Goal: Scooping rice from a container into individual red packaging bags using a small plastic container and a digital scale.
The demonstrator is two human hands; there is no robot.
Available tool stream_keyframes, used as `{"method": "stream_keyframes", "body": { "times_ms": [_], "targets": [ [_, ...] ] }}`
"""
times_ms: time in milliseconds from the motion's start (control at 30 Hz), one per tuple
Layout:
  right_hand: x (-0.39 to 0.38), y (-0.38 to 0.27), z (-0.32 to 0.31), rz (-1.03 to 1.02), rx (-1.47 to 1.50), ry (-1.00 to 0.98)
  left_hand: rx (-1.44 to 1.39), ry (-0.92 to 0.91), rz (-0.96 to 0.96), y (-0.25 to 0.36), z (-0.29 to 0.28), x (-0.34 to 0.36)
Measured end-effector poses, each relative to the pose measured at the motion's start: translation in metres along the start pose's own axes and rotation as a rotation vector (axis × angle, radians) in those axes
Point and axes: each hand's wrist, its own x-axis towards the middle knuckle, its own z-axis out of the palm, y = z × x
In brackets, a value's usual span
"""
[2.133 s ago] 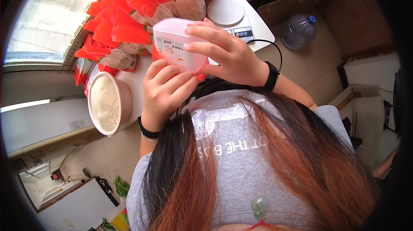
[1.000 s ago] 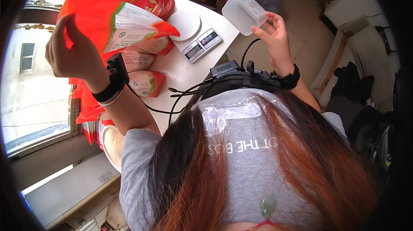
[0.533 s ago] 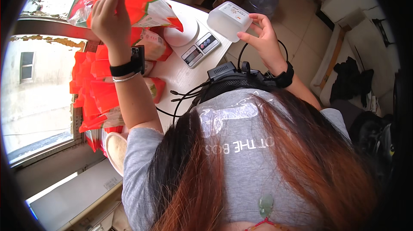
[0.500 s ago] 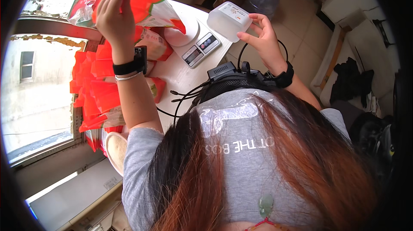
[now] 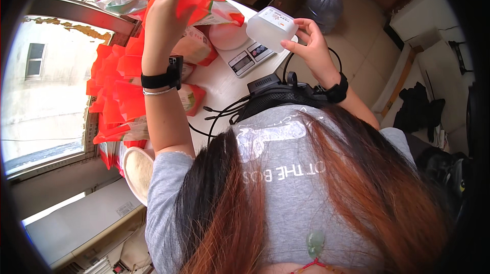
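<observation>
My left hand (image 5: 167,16) is closed on the top of a red and white bag (image 5: 204,4), which hangs over the round platform of a kitchen scale (image 5: 241,63). Whether the bag rests on the platform I cannot tell. My right hand (image 5: 310,41) grips one end of a translucent plastic tub (image 5: 270,30) with a label, thumb on the near side and fingers behind. The tub is tilted and held above the table's right edge, just beyond the scale.
Several red bags (image 5: 122,87) stand along the window on the left. A bowl of pale grainy stuff (image 5: 139,172) sits by my left elbow. Black cables (image 5: 222,113) lie on the white table (image 5: 212,77). A large blue-capped water bottle (image 5: 325,8) stands on the floor.
My left hand has moved right with the red and white bag, which now hangs lower and flatter. My right hand and the tub have barely moved.
</observation>
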Motion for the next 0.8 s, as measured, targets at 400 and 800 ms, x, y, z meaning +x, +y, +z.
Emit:
{"method": "stream_keyframes", "body": {
  "times_ms": [400, 800],
  "targets": [
    [-0.012, -0.002, -0.009, 0.006, -0.007, 0.059, 0.047, -0.159, -0.102, 0.038, -0.023, -0.014],
    [0.146, 0.171, -0.032, 0.089, 0.045, -0.084, -0.243, -0.250, -0.360, 0.068, 0.041, -0.063]
  ]
}}
